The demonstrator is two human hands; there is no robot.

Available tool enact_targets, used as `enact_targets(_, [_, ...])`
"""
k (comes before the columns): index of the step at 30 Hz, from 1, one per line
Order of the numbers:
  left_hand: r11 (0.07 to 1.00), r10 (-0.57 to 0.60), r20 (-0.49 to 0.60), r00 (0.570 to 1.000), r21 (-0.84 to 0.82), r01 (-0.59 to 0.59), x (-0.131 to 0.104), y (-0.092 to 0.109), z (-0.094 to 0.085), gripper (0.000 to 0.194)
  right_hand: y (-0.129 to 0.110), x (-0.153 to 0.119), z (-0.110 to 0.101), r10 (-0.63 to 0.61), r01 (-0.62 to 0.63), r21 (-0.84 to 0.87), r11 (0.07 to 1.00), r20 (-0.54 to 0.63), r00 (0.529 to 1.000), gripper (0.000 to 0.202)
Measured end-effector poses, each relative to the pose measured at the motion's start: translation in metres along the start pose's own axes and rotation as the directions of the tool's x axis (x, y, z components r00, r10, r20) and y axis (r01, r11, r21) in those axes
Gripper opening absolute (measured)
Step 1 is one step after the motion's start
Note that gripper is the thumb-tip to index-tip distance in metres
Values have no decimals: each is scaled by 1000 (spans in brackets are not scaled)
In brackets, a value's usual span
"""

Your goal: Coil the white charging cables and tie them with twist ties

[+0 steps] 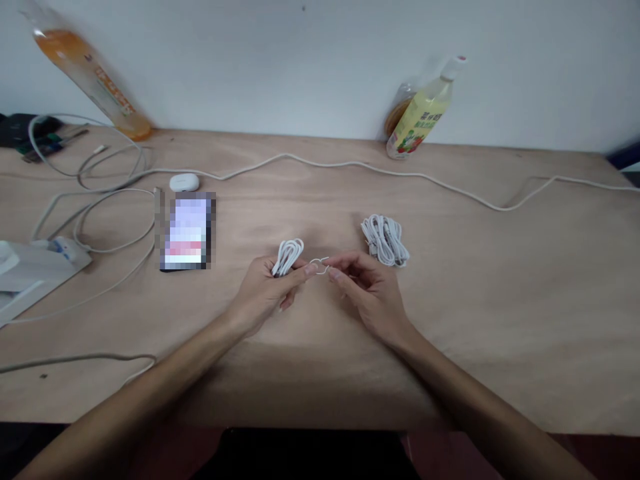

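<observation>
A coiled white cable sits in my left hand, its loops standing up between thumb and fingers. Between both hands curves a thin white wire, like a twist tie, bent into a small open loop. My left thumb and a finger pinch one side of it. The fingertips of my right hand are closed on the other side, with the remaining fingers curled. Just beyond my right hand, a bundle of coiled white cables lies on the wooden table.
A phone and a white earbud case lie to the left. Loose cables and a white power strip are farther left. A long white cable crosses behind. An orange bottle and a yellow bottle stand by the wall.
</observation>
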State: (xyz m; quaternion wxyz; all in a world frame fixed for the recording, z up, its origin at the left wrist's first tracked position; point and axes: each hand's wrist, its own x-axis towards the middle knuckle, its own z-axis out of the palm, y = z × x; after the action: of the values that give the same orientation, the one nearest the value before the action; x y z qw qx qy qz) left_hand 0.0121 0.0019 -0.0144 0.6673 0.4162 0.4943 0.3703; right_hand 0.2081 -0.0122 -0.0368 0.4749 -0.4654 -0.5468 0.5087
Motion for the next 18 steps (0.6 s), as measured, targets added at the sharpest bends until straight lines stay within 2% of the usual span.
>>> enact_targets(8, [996, -2, 48, 999, 91, -2, 1, -3, -4, 35, -2, 0, 0, 52, -52, 9, 999, 22, 998, 23])
enact_targets(18, [988, -2, 107, 994, 156, -15, 1, -2, -5, 33, 0, -3, 2, -7, 6, -63, 998, -22, 1000, 16])
